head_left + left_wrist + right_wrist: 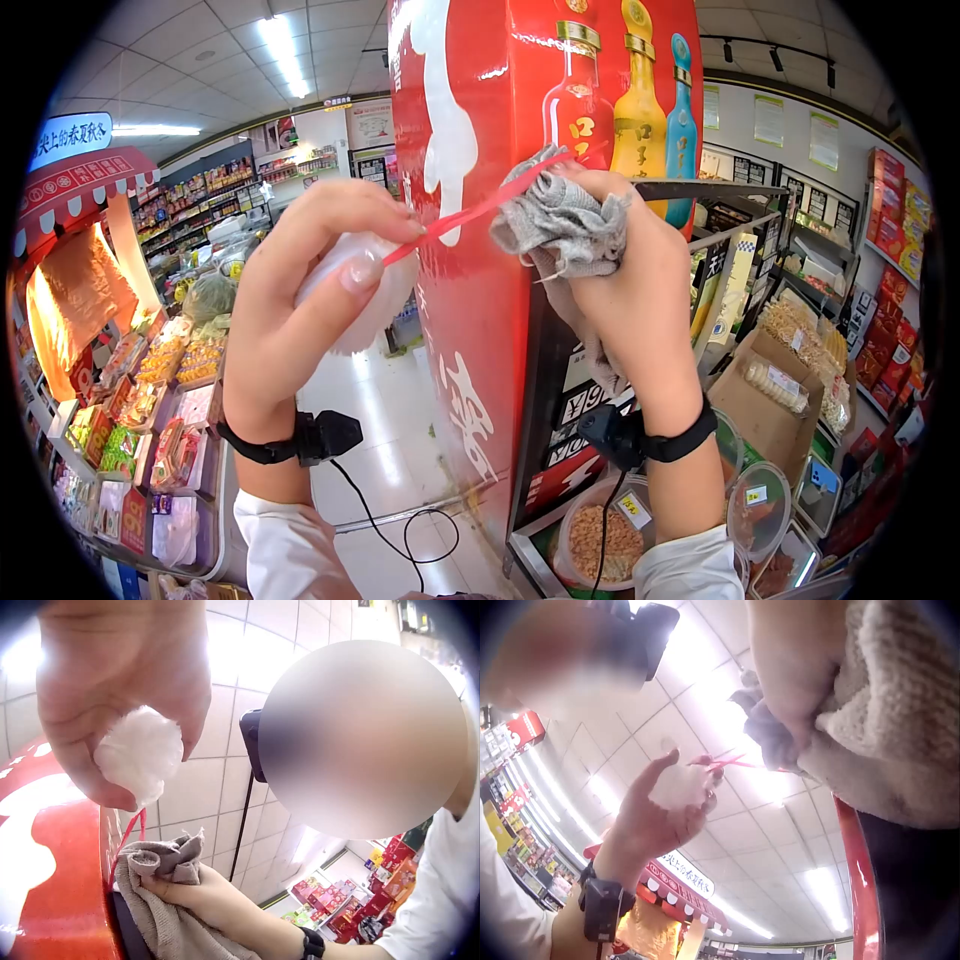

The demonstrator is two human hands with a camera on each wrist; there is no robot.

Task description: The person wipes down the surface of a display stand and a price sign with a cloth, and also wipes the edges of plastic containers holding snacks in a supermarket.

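Note:
My left hand (275, 305) pinches a thin red ribbon (468, 216) between thumb and forefinger. A white, soft-looking bundle (142, 754) is cupped inside the same hand, partly hidden by the fingers. From the left fingertips the ribbon runs taut across to my right hand (645, 290). That hand grips a bunched grey cloth (560, 228), part of which hangs below the wrist side. The ribbon's far end passes over the top of the cloth at the right fingers. Both hands are raised before a tall red display box (450, 330) with bottles printed on it.
A dark-framed shelf rack (560, 350) with price signs stands close behind the right hand. Below it are a clear tub (600, 535) of nuggets and a cardboard box (770, 400). Stalls of packaged goods (170, 400) line the left. Camera cables hang from both wrists.

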